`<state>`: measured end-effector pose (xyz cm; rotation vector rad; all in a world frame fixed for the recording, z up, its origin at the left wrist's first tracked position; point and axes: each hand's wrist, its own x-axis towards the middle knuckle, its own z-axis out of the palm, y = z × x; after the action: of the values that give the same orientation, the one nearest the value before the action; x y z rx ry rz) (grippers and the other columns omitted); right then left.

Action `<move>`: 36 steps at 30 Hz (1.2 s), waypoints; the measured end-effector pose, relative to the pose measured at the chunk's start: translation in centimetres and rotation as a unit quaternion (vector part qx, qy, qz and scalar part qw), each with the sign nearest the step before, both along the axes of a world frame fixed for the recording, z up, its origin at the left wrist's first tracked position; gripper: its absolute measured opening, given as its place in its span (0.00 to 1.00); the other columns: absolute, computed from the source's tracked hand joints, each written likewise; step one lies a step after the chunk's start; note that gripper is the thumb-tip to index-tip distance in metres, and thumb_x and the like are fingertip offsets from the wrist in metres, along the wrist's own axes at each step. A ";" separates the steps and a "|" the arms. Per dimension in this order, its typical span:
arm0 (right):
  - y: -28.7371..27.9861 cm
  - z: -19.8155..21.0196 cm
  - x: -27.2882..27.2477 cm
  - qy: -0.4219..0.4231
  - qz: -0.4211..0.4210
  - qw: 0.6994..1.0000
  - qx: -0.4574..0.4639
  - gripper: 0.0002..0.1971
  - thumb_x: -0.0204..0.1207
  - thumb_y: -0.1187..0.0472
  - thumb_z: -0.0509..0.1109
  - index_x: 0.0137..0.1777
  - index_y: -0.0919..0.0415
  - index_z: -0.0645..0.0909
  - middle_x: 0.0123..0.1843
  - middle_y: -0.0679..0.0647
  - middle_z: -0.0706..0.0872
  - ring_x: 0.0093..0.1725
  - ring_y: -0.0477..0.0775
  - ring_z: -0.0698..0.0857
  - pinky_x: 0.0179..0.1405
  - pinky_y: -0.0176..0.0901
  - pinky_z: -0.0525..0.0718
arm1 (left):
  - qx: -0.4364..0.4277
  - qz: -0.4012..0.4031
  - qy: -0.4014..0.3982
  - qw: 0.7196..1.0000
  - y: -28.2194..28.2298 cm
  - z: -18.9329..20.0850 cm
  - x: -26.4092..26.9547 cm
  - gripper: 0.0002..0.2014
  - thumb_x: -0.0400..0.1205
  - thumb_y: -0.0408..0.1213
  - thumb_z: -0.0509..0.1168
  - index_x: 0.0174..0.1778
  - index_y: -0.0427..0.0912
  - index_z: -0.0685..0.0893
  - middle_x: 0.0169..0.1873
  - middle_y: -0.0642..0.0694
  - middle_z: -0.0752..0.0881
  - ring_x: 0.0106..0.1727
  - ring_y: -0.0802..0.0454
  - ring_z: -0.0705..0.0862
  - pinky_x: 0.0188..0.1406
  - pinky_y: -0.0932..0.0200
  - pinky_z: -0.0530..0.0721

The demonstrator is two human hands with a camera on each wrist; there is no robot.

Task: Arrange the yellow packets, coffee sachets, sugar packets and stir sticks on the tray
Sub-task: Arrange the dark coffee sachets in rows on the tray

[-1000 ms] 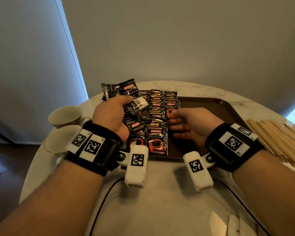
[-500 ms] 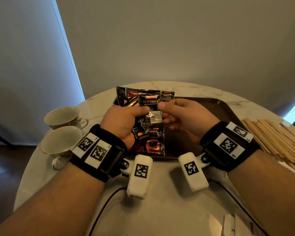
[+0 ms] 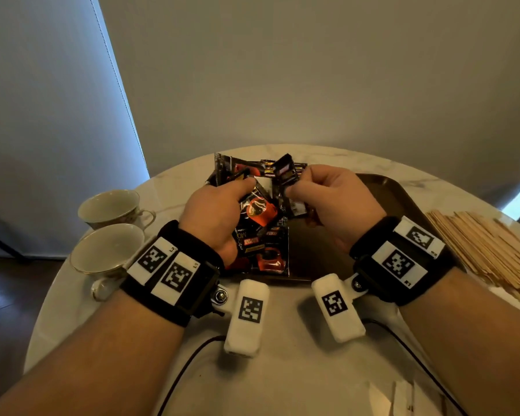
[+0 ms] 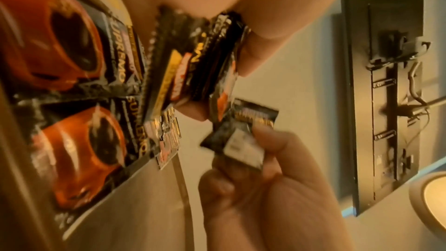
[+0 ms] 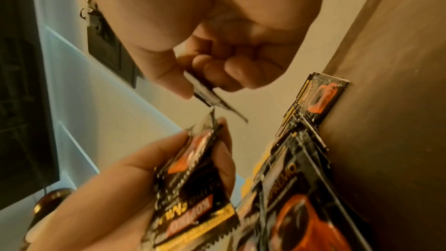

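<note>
My left hand (image 3: 246,187) grips a bunch of black-and-red coffee sachets (image 3: 258,208) above the left part of the brown tray (image 3: 388,193). The right hand (image 3: 291,187) pinches a single coffee sachet (image 3: 285,172) just right of the bunch, thumb against curled fingers. In the left wrist view that single sachet (image 4: 241,140) sits close below the bunch (image 4: 193,54). In the right wrist view it is edge-on (image 5: 212,98). More sachets (image 3: 264,253) lie in a row on the tray's left side. Wooden stir sticks (image 3: 487,247) are piled on the table to the right.
Two pale teacups (image 3: 111,205) (image 3: 105,250) stand at the table's left edge. White paper packets (image 3: 403,397) lie at the near right edge. Black cables run over the round marble table (image 3: 282,370) in front of the tray. The tray's right half is bare.
My right hand left the tray, reached the bunch held in the left hand and now pinches one sachet apart from it. Both hands have risen slightly.
</note>
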<state>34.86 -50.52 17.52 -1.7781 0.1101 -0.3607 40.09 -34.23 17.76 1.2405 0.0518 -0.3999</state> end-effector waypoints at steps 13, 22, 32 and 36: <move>-0.2 -0.5 0.4 -0.005 0.042 0.998 0.037 0.30 0.71 0.75 0.80 0.69 0.54 0.76 0.26 0.46 0.74 0.23 0.45 0.74 0.22 0.33 0.74 | 0.043 -0.096 -0.096 0.990 0.4 -0.1 -1.1 0.14 0.78 0.14 0.66 0.57 0.27 0.88 0.46 0.27 0.91 0.50 0.26 0.91 0.52 0.24 0.89; -0.8 -0.3 0.0 0.103 0.042 0.973 0.204 0.09 0.78 0.62 0.76 0.56 0.62 0.86 0.42 0.52 0.92 0.38 0.48 0.86 0.35 0.40 0.81 | 0.066 -0.092 -0.050 0.992 0.7 0.1 -0.7 0.16 0.78 0.18 0.69 0.60 0.33 0.88 0.56 0.27 0.91 0.57 0.25 0.91 0.59 0.19 0.85; -2.4 0.6 1.8 0.048 -0.087 0.977 0.191 0.06 0.79 0.73 0.74 0.47 0.62 0.85 0.36 0.55 0.91 0.33 0.49 0.90 0.29 0.41 0.88 | 0.026 -0.022 0.046 0.998 0.9 0.3 0.5 0.10 0.79 0.23 0.72 0.57 0.29 0.87 0.48 0.30 0.93 0.40 0.33 0.94 0.34 0.40 0.92; -5.0 -0.4 3.6 0.169 -0.155 0.959 0.168 0.07 0.79 0.74 0.72 0.52 0.63 0.85 0.43 0.58 0.89 0.37 0.50 0.88 0.35 0.43 0.87 | -0.007 -0.021 0.055 0.998 1.4 0.6 1.0 0.14 0.85 0.23 0.63 0.66 0.27 0.81 0.52 0.29 0.93 0.43 0.37 0.94 0.32 0.50 0.92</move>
<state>38.45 -55.55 17.10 -1.4685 0.6604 -0.2397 41.09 -32.87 18.32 1.2058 0.1168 -0.5029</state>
